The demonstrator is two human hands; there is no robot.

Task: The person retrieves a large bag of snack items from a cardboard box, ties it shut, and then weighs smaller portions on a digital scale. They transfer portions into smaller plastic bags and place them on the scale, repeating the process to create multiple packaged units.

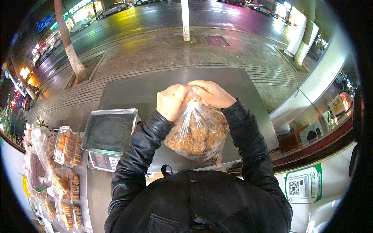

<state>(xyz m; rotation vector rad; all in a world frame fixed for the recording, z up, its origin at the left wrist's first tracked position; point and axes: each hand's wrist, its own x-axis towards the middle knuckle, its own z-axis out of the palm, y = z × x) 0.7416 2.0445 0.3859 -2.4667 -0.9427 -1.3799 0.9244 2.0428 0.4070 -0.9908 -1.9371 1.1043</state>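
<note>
A clear plastic bag (198,134) full of round, brown, crumbly-looking baked pieces hangs or rests over the metal counter (174,77) in front of me. Its neck is gathered, with a thin yellow-orange tie (191,98) around it. My left hand (172,100) is closed on the gathered neck from the left side. On the right, my right hand (212,92) grips the bunched plastic at the top, its thumb and fingers beside the tie. Both hands nearly touch each other. Fingertips of both hands are partly hidden by the plastic and knuckles.
Left of my arm stands a digital scale with a dark tray (109,131). Farther left are clear boxes of cookies (65,145) and bagged baked goods (38,157). A panel with a printed code (303,185) is at right. Beyond the counter lies wet pavement (151,49).
</note>
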